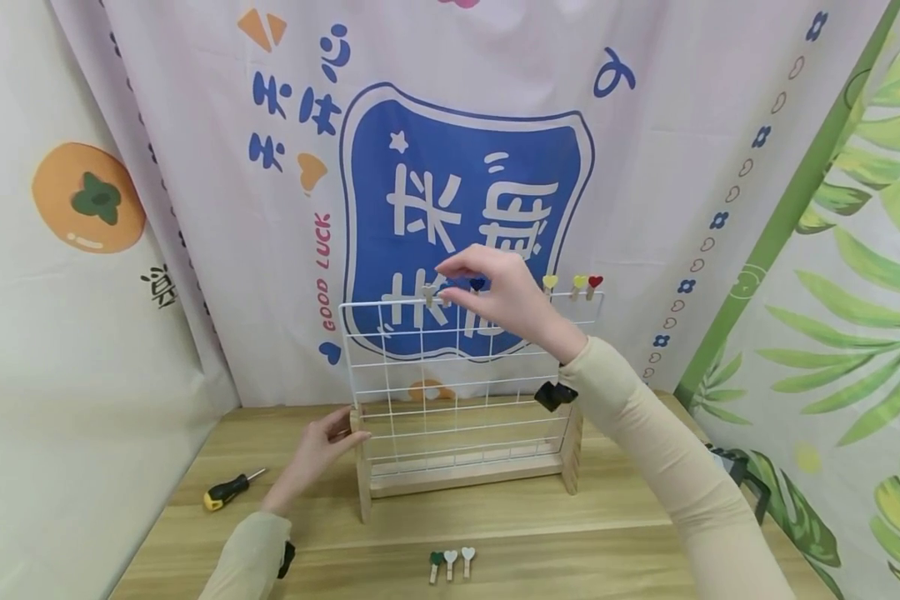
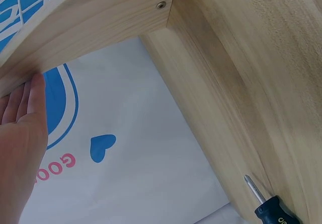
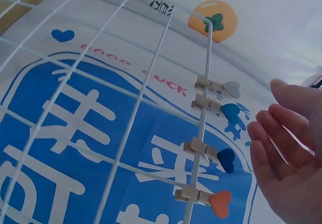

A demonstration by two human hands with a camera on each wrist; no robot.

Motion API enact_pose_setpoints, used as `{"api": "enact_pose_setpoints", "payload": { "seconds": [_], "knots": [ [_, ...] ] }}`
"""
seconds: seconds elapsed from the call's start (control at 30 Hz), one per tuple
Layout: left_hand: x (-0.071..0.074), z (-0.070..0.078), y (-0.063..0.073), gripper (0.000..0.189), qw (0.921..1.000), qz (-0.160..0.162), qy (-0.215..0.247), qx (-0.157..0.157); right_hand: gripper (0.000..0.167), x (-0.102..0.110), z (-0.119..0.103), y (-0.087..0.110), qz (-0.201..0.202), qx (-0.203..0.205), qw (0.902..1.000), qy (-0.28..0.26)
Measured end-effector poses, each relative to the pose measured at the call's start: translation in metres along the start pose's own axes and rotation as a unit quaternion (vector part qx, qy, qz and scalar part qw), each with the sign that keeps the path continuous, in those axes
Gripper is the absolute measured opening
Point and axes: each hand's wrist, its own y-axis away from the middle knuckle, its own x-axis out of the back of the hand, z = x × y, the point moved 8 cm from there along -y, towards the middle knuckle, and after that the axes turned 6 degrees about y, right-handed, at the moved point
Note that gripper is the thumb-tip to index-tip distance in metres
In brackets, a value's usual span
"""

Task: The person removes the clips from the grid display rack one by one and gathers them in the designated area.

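A white wire grid stands upright in a wooden base. My left hand grips the base's left post, thumb in front, fingers behind. My right hand hovers by the grid's top wire, fingers and thumb apart, holding nothing. Near it in the right wrist view, heart clothespins are clipped on the wire: a grey one, a light blue one, a dark blue one and an orange one. Farther right sit two yellow clothespins and a red one.
On the table in front lie a green heart clothespin and two white ones. A screwdriver with a black and yellow handle lies at the left. Behind the grid hangs a printed curtain.
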Motion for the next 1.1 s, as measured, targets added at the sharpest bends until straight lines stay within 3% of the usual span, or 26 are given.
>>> {"api": "enact_pose_setpoints", "payload": {
  "seconds": [0.2,0.47,1.1],
  "knots": [
    [0.000,0.002,0.001,0.042,0.9998,0.000,0.005,-0.017,0.025,-0.012,0.006,-0.017,-0.078,-0.027,0.9964,0.019],
    [-0.001,0.000,0.002,0.045,1.0000,-0.001,-0.003,0.006,0.019,-0.028,0.011,-0.027,-0.144,-0.058,0.9873,0.033],
    [-0.002,0.006,0.003,0.045,1.0000,0.001,-0.006,0.003,0.010,-0.027,0.003,-0.031,-0.122,-0.036,0.9893,0.072]
  ]
}}
